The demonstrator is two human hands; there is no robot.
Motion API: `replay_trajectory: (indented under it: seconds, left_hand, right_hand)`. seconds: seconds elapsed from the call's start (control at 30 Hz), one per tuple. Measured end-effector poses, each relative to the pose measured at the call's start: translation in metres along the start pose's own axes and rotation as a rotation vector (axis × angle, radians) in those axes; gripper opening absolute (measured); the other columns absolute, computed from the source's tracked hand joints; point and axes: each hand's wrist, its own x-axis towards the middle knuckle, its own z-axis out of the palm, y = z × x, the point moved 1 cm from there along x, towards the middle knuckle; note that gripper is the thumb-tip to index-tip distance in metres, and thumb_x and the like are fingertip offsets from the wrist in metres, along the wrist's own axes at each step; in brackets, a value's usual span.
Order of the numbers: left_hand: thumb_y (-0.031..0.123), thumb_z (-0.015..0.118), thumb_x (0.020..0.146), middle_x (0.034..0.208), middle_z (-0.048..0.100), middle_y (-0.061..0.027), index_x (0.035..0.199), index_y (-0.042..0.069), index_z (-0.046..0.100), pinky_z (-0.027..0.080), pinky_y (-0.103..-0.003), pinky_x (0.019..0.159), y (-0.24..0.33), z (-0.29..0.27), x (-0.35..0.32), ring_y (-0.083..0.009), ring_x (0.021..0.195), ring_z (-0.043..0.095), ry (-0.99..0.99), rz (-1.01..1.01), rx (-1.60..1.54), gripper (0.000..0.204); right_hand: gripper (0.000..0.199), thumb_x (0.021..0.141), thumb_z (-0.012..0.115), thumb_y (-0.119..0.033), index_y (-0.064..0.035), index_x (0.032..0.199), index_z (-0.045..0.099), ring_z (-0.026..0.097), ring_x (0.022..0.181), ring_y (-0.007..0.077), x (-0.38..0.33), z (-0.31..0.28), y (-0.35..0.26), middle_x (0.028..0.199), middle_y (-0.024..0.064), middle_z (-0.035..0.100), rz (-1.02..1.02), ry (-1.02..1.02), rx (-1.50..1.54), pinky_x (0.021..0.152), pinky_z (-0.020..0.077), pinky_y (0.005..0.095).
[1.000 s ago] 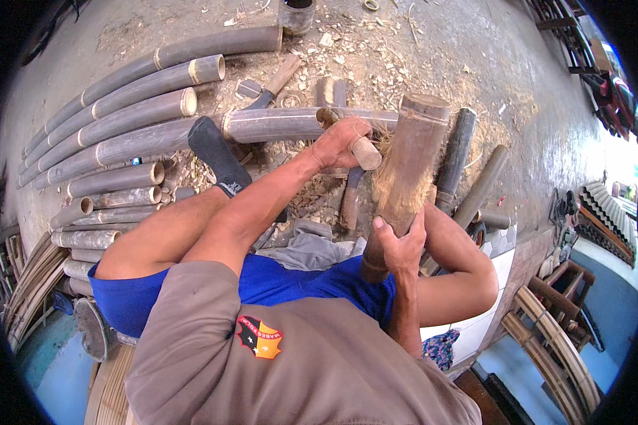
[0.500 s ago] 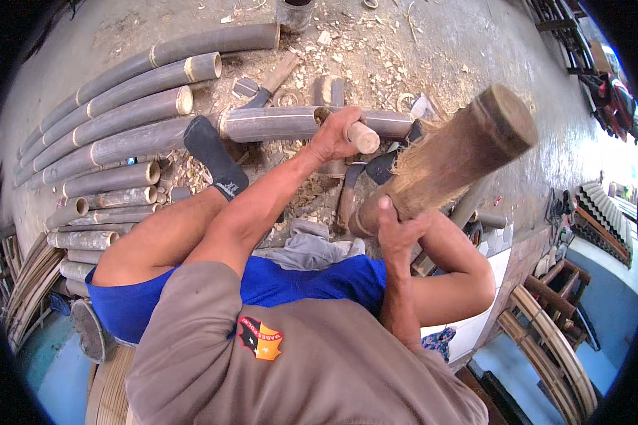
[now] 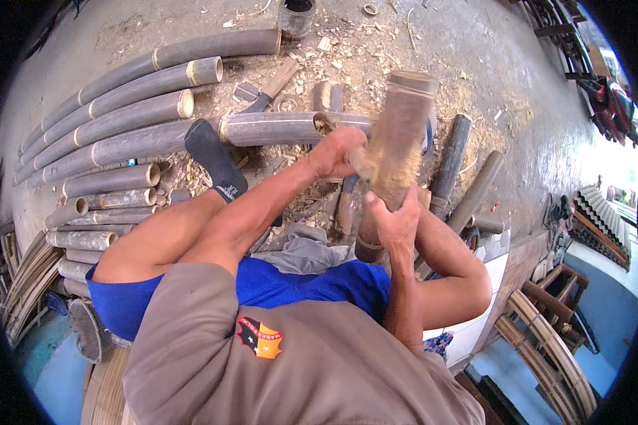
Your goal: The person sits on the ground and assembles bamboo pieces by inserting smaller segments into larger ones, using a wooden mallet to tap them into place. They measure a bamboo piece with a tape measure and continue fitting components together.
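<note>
In the head view, the left hand [image 3: 340, 152] has its fingers curled shut around a wooden tool handle [image 3: 360, 163], whose working end is hidden, while the right hand [image 3: 395, 218] is clamped around the lower part of a motion-blurred bamboo club [image 3: 397, 145] with a frayed middle. A bamboo culm [image 3: 269, 129] with a notch [image 3: 324, 122] in its wall lies just beyond the left fingers. The club stands so near those fingers that, in my judgement, an off-line blow could catch the knuckles; its loosened fibres suggest it could also splinter, and the round culm could roll if struck off-centre. A black sock [image 3: 213, 152], left of the left fingers, overlaps the culm; whether it braces it I cannot tell. Well beyond the left fingers stands a grey tub [image 3: 295, 21], its dark contents unidentifiable.
</note>
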Motion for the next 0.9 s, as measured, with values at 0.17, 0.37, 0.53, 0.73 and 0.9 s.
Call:
replay_trajectory:
  seconds: [0.17,0.37,0.53,0.73,0.9]
  left_hand:
    - [0.016,0.083,0.069,0.088,0.058,-0.0151,0.093,0.007,0.059,0.048,-0.046,0.076,-0.002,-0.001,0.019,-0.0386,0.085,0.06,0.084,-0.033,-0.027,0.035]
    - [0.019,0.083,0.077,0.095,0.068,-0.0125,0.097,0.005,0.066,0.052,-0.041,0.076,-0.02,-0.008,0.028,-0.0274,0.085,0.066,0.235,-0.262,-0.23,0.03]
    - [0.023,0.073,0.084,0.089,0.072,-0.0074,0.092,-0.001,0.068,0.052,-0.039,0.073,-0.063,-0.07,0.063,-0.0205,0.077,0.064,0.815,-0.836,-0.39,0.026]
    - [0.035,0.071,0.082,0.103,0.072,-0.0255,0.108,-0.005,0.064,0.054,-0.047,0.089,-0.111,-0.161,0.053,-0.0399,0.096,0.069,0.468,-0.915,0.528,0.048]
    - [0.062,0.077,0.076,0.119,0.066,-0.0312,0.129,0.002,0.062,0.049,-0.05,0.1,-0.117,-0.136,0.006,-0.0439,0.114,0.063,0.138,-0.702,0.878,0.082]
  right_hand:
    - [0.065,0.08,0.082,-0.019,0.0081,0.131,0.052,0.07,0.098,0.0263,0.007,-0.018,-0.003,0.108,0.0178,0.073,-0.023,0.076,0.173,0.091,0.0548,0.0407]
    - [0.076,0.078,0.082,-0.04,-0.0031,0.136,0.052,0.072,0.1,0.0441,0.033,-0.001,-0.002,0.107,0.0288,0.073,0.008,-0.09,-0.303,0.089,0.0557,0.0502]
    - [0.081,0.08,0.077,-0.049,-0.0081,0.143,0.048,0.069,0.103,0.0491,0.101,-0.036,0.0,0.108,0.0321,0.071,-0.045,0.171,-0.477,0.089,0.0543,0.0545]
    - [0.079,0.085,0.071,-0.052,-0.0055,0.143,0.046,0.069,0.103,0.0495,0.181,-0.077,0.107,0.107,0.0316,0.072,0.055,0.134,-0.802,0.089,0.0531,0.0568]
    - [0.061,0.085,0.073,-0.044,-0.0053,0.129,0.057,0.067,0.1,0.0438,0.16,-0.062,0.155,0.104,0.0232,0.069,-0.115,0.374,-0.983,0.084,0.0544,0.0527]
